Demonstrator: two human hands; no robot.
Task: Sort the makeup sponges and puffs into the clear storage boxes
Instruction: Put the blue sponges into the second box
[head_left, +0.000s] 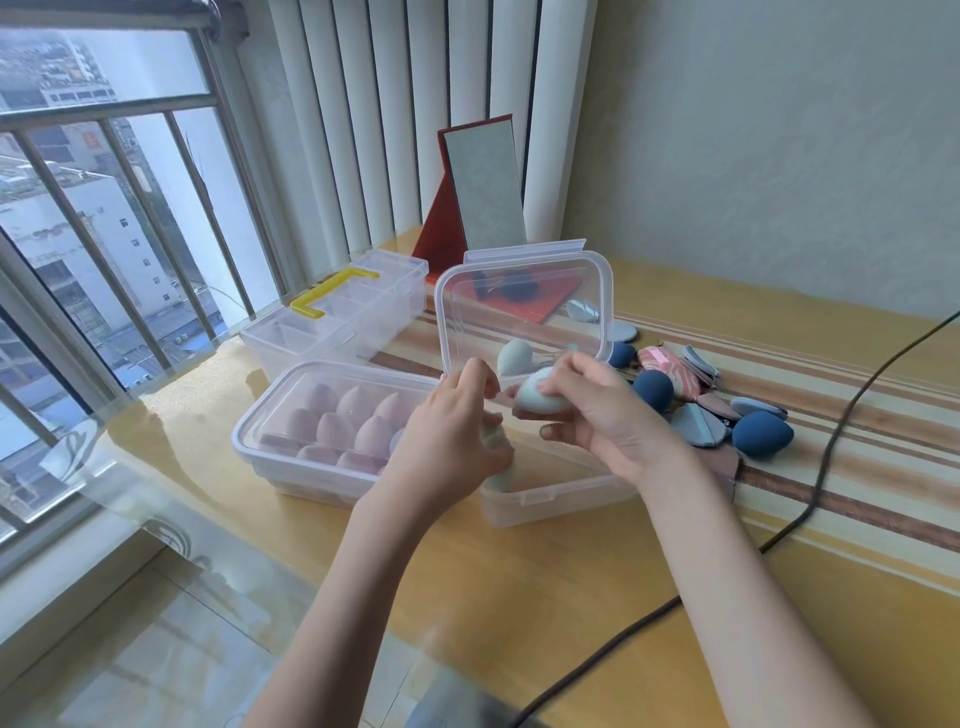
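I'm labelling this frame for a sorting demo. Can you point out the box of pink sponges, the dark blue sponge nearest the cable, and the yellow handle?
box of pink sponges (270, 410), head view, near left rim.
dark blue sponge (762, 435), head view, middle of its rounded body.
yellow handle (332, 291), head view, middle of its long bar.

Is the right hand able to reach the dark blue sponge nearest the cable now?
Probably not yet: the right hand already holds a pale green sponge. The dark blue sponge lies uncovered to its right.

Lidded box (291, 415) left of open box (550, 499), loose sponges (727, 415) right (mirror (488, 182) behind)
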